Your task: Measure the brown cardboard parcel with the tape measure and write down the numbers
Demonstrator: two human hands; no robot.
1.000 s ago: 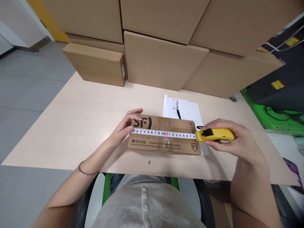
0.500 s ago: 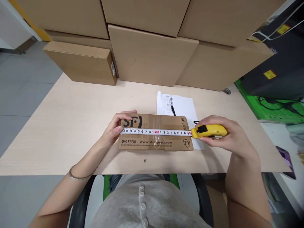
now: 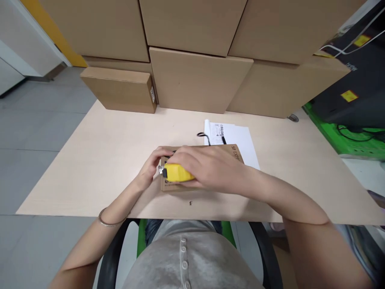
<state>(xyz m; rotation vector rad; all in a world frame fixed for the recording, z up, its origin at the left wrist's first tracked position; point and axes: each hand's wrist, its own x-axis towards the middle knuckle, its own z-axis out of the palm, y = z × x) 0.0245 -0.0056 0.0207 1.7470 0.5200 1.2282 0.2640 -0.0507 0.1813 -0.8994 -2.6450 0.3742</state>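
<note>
Cardboard boxes (image 3: 198, 82) stand across back of table (image 3: 120, 136); small carton (image 3: 235, 153), inside hidden, partly hides paper (image 3: 239, 138). Right hand (image 3: 213, 168) grips tape measure (image 3: 178, 173); left hand (image 3: 148, 168), fingers bent, touches carton, grip unclear.

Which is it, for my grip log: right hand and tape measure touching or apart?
Touching: the head view shows the right hand clasped around the tape measure.

I see the yellow tape measure (image 3: 179, 172) over the left end of the printed brown box (image 3: 234, 150). This box lies flat.
</note>
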